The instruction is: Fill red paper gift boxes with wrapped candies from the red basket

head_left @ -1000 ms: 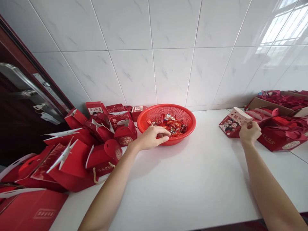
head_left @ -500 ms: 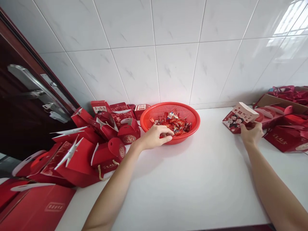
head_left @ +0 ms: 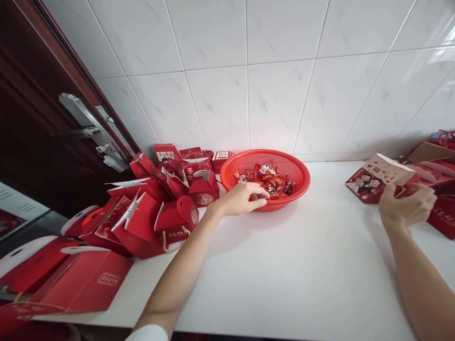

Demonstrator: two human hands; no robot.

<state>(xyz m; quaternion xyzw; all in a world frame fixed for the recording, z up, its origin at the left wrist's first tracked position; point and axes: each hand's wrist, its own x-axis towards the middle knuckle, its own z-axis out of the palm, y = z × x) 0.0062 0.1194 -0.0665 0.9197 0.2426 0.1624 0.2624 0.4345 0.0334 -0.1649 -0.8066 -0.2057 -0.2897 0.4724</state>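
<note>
A red plastic basket (head_left: 302, 189) stands near the wall with several wrapped candies (head_left: 275, 182) inside. My left hand (head_left: 245, 198) reaches over its front rim, thumb and fingers curved toward each other; whether a candy is between the fingertips is hidden. On the right, my right hand (head_left: 407, 208) grips a small red and pale pink printed box (head_left: 371, 180) from its right side. The box is tilted, with its pale top edge toward the wall and a cartoon couple on its face.
Many red gift boxes (head_left: 140, 227) crowd the left side of the white table (head_left: 277, 274). More red boxes (head_left: 442, 213) and a cardboard carton (head_left: 426, 154) stand at the right edge. White tiles (head_left: 277, 104) rise behind, and a dark door (head_left: 42, 118) is at the left.
The view has swung left, so everything sits farther right in the picture. The printed box and my right hand appear larger and closer. My left hand keeps its place at the basket's rim.
</note>
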